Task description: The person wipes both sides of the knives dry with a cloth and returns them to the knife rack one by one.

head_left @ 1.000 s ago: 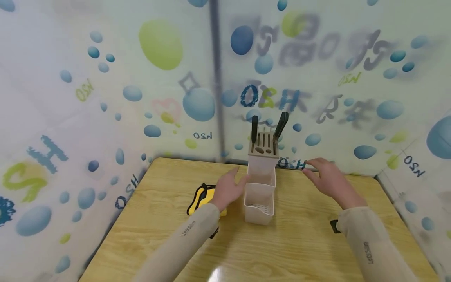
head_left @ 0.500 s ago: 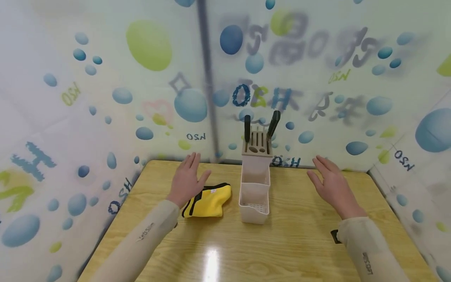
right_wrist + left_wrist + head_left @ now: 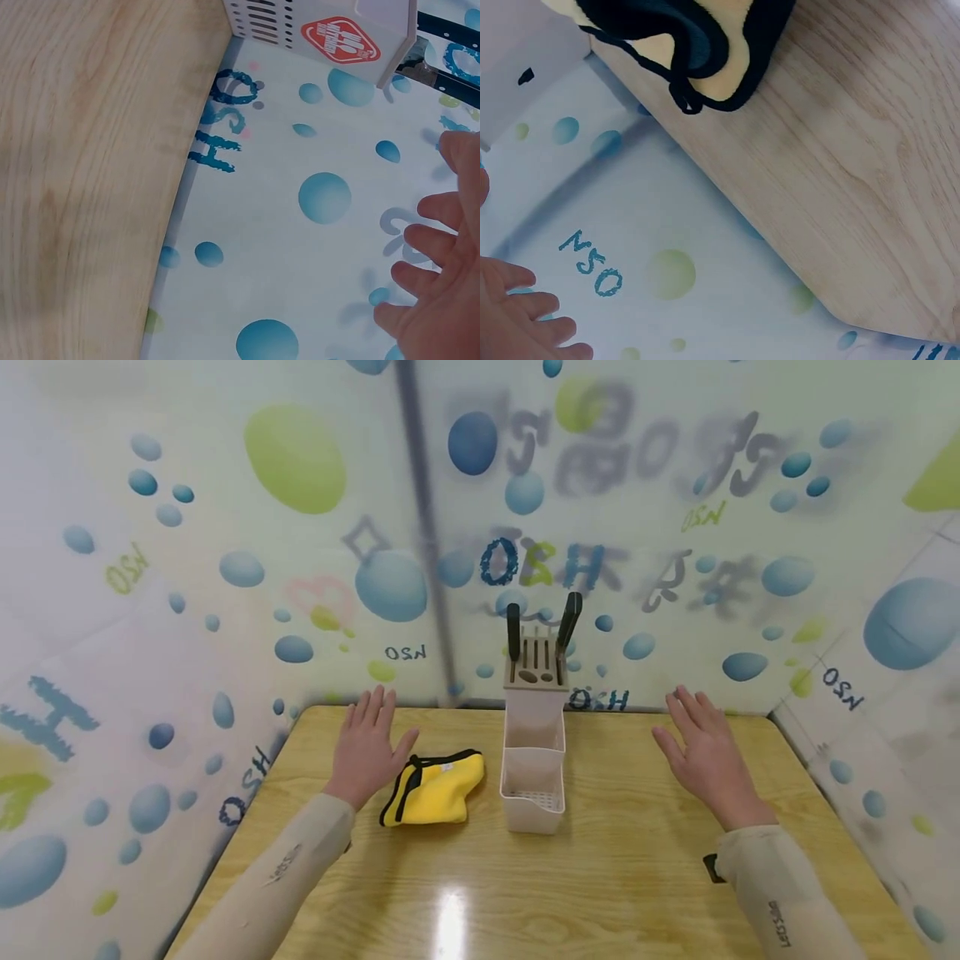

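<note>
My left hand (image 3: pixel 366 750) hovers with straight fingers just left of a yellow cloth (image 3: pixel 438 789) trimmed in black, which lies rumpled on the table. To the right, my right hand (image 3: pixel 707 760) is held out flat with nothing in it. Between the two hands stands a white plastic knife holder (image 3: pixel 534 768) with a brown slotted top. Two black-handled knives (image 3: pixel 513 631) sit upright in its slots, one of them leaning right. The right wrist view shows the holder's perforated side and a red label (image 3: pixel 341 40). In the left wrist view, the cloth's black edging (image 3: pixel 705 94) shows near the table edge.
A light wooden table (image 3: pixel 600 893) carries everything. Patterned curtain-like walls (image 3: pixel 637 527) with blue and green dots close in at the back and both sides. A dark vertical strip (image 3: pixel 423 510) runs down the back wall.
My left hand has moved left, away from the knife holder and past the yellow cloth, uncovering it. My right hand stays nearly in place, its fingers straighter. The head view has shifted slightly.
</note>
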{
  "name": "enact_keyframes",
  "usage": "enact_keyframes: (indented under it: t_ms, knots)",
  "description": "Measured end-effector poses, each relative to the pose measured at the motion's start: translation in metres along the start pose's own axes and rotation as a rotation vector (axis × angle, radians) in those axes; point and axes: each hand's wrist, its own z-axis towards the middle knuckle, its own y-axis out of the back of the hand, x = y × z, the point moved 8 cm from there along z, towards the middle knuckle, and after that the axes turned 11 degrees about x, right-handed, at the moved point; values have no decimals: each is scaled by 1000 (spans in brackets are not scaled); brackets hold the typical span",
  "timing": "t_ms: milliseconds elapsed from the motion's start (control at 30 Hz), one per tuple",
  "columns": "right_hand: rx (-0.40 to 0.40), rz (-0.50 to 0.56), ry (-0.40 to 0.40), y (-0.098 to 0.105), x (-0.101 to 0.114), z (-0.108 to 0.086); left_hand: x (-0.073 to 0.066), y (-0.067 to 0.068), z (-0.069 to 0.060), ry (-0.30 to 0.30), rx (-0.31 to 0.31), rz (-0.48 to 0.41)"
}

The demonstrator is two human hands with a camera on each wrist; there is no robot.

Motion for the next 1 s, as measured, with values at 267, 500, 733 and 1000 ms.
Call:
enact_keyframes:
  t_ms: [267,500,733,1000]
  knots:
    - [135,10,-61,-14,-6,-5,10,-10,-5,29,84,-18]
    - [163,6,-64,-17,-5,-4,15,-16,-7,29,97,0]
    - [219,9,-77,-23,-4,-2,16,-15,-8,27,91,10]
    - [261,0,-81,-26,-2,-1,20,-21,-9,42,140,21]
